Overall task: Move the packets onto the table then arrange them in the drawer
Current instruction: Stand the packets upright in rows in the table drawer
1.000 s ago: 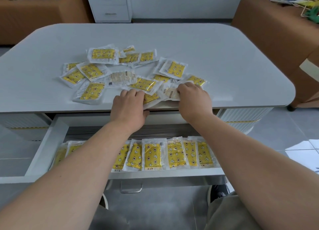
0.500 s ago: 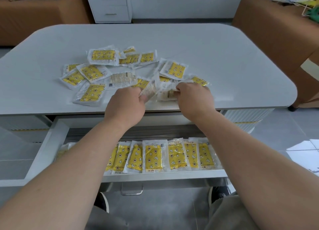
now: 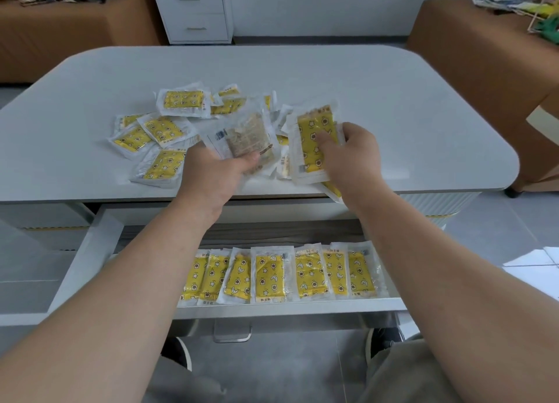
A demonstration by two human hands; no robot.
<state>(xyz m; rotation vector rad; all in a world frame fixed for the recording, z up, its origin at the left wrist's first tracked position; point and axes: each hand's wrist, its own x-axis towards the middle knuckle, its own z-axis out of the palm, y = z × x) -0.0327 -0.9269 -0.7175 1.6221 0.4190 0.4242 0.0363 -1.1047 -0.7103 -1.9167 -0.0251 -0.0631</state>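
Observation:
Several yellow star-printed packets (image 3: pixel 169 127) lie scattered on the white table (image 3: pixel 393 106). My left hand (image 3: pixel 217 176) grips one packet (image 3: pixel 245 136) lifted above the table edge, its clear back side facing me. My right hand (image 3: pixel 354 157) holds another packet (image 3: pixel 314 142) upright, yellow face toward me, thumb across its front. Below the tabletop the drawer (image 3: pixel 87 251) stands pulled out, with a row of several packets (image 3: pixel 272 275) lined up side by side along its front.
A white drawer cabinet (image 3: pixel 196 9) stands behind the table. Brown furniture sits at back left (image 3: pixel 60 33) and at right (image 3: pixel 472 55), the right one carrying papers. My knees and shoes show under the drawer front. One packet (image 3: pixel 332 191) hangs over the table edge.
Both hands have lifted off the pile near the table edge, each now holding a packet raised above the table. The packets between them shifted.

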